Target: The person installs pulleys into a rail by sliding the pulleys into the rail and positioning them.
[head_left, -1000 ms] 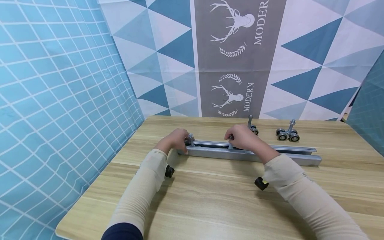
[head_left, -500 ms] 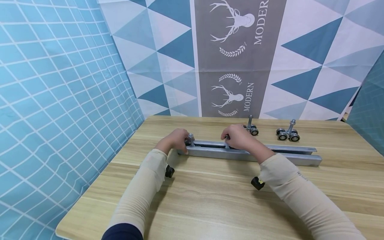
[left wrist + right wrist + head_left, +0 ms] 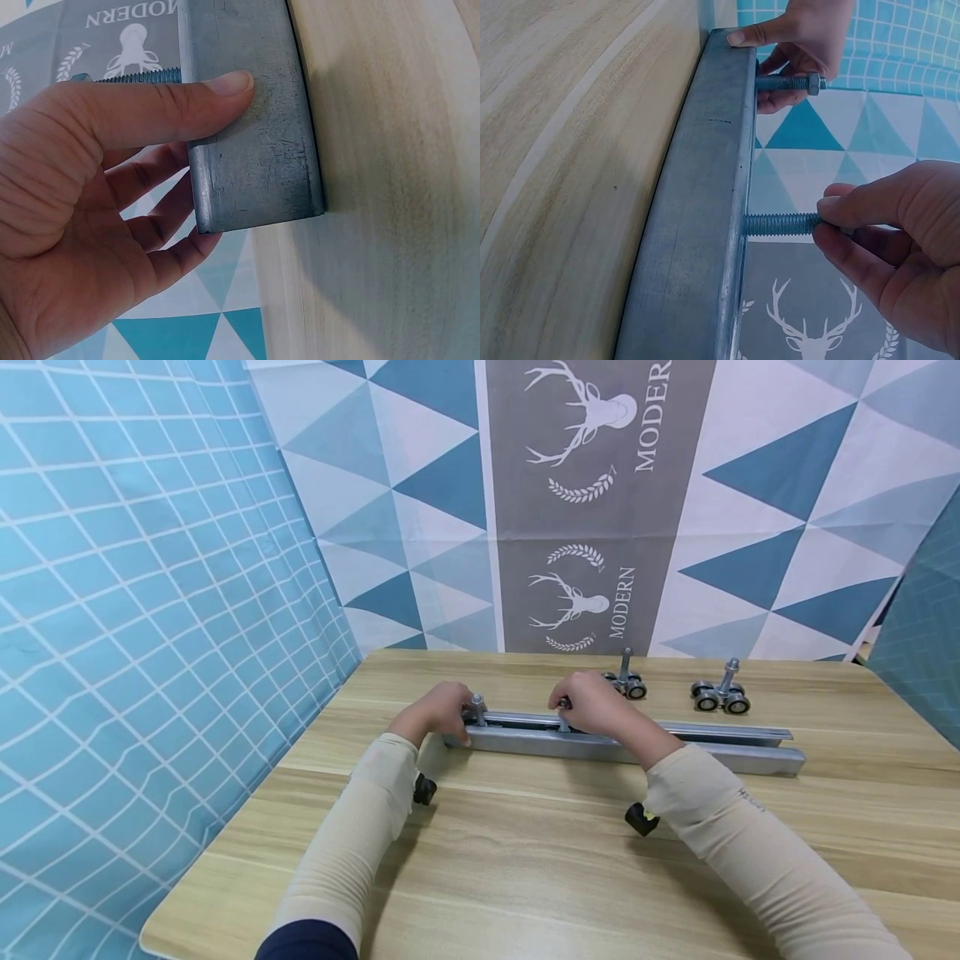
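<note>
A grey metal rail with a slot along its top lies across the table. At its left end my left hand grips it, thumb on the front face and fingers behind. Close beside that hand a bolt with a nut stands up out of the slot. Farther right along the rail, my right hand pinches the top of a second threaded bolt between thumb and fingers. Whatever carries this bolt inside the rail is hidden.
Two four-wheeled roller trolleys with upright bolts stand behind the rail at the right. The wooden table meets a patterned cloth at the back and a blue checked cloth at the left.
My right hand has slid a short way left along the rail with the bolt it pinches, slowing lately. More of the nearer roller trolley shows. My left hand has stayed in place.
</note>
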### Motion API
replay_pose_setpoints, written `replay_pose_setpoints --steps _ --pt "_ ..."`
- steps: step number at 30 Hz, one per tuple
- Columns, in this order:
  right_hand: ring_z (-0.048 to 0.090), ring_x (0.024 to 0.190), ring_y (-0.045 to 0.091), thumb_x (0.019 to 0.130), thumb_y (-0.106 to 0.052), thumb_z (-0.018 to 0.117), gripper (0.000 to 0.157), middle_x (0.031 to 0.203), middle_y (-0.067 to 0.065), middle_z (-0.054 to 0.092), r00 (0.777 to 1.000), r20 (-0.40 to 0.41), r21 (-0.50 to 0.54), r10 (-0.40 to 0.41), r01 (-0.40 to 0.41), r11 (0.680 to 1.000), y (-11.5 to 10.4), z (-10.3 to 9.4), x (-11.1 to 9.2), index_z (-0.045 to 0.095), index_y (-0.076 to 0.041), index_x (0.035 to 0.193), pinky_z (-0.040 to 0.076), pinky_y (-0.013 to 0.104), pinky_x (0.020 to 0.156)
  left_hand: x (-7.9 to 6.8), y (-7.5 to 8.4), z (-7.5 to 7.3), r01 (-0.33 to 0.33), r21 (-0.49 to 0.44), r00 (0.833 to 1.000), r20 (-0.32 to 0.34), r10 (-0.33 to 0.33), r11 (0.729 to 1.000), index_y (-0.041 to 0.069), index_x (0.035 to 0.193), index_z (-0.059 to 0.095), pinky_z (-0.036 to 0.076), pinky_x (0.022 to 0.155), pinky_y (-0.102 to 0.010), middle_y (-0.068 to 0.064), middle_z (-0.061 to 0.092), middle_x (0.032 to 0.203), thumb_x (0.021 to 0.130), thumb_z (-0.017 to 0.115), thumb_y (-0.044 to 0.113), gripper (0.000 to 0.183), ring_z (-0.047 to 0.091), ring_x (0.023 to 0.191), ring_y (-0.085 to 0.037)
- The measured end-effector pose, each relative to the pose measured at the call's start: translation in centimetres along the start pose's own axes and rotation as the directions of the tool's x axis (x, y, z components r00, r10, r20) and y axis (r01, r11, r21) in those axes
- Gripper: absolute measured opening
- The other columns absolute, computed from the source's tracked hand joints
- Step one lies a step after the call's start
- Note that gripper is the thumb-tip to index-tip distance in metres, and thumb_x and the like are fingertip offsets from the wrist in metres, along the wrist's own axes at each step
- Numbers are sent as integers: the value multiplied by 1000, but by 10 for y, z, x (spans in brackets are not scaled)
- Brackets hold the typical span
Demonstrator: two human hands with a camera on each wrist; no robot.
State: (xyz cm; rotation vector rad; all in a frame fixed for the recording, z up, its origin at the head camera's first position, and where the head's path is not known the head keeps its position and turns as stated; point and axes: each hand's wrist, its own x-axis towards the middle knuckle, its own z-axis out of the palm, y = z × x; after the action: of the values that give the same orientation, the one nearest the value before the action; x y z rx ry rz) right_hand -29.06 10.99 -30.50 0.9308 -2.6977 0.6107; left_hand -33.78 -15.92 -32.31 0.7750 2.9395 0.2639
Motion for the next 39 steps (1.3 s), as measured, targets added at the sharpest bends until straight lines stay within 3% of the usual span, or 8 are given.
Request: replay_pose_setpoints --steps 6,15,21,29,39 --pt "67 81 20 79 7 68 17 86 5 73 1000 1 2 8 -8 1000 1 1 0 77 -4 87 54 37 74 -1 1 -1 6 2 1000 3 -6 1000 8 103 74 49 76 -34 -1 66 90 62 91 11 45 54 80 -17" --pt "68 81 20 78 8 68 18 87 6 73 1000 1 7 -5 5 1000 0 2 1 77 -4 88 54 37 74 0 -1 0 -1 -13 1000 0 1 1000 13 110 74 50 77 -34 0 67 93 61 91 11 52 56 81 -16" --pt "67 82 20 79 8 68 18 87 6 73 1000 17 10 3 -3 1000 -1 0 0 77 -5 88 54 37 74 0 0 0 7 -13 1000 1 -7 1000 10 105 74 49 76 -34 -1 67 92 62 91 11 47 55 80 -17" --pt "66 87 22 80 3 69 19 96 9 72 998 47 -13 -48 48 999 4 -3 -1 76 -4 96 53 40 78 1 0 0 15 -14 1000 7 -15 1000 9 102 74 49 74 -33 0 66 90 62 91 11 43 54 78 -17" --pt "64 93 26 89 -13 71 20 105 9 68 993 -39 19 -113 114 993 19 -11 -9 71 -4 107 53 41 79 1 -2 1 5 -9 1000 0 -5 1000 10 106 74 50 78 -35 -2 67 94 62 91 13 47 56 82 -17"
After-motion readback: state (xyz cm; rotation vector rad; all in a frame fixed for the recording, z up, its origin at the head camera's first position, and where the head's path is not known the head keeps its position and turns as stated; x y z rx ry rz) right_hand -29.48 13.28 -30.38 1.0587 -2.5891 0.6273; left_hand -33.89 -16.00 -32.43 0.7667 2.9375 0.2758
